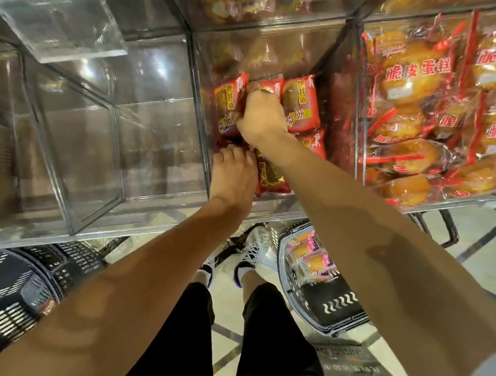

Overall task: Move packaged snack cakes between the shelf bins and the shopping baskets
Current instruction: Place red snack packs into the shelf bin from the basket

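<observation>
Both hands in the middle clear bin, on the red snack cakes.
The right hand curls around packets at the bin's centre; the left hand grips packets at its front edge. A basket with cakes sits on the floor below.

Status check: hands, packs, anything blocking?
Both hands in middle bin: right hand grips red packs, left hand on more. Nothing blocking.
</observation>
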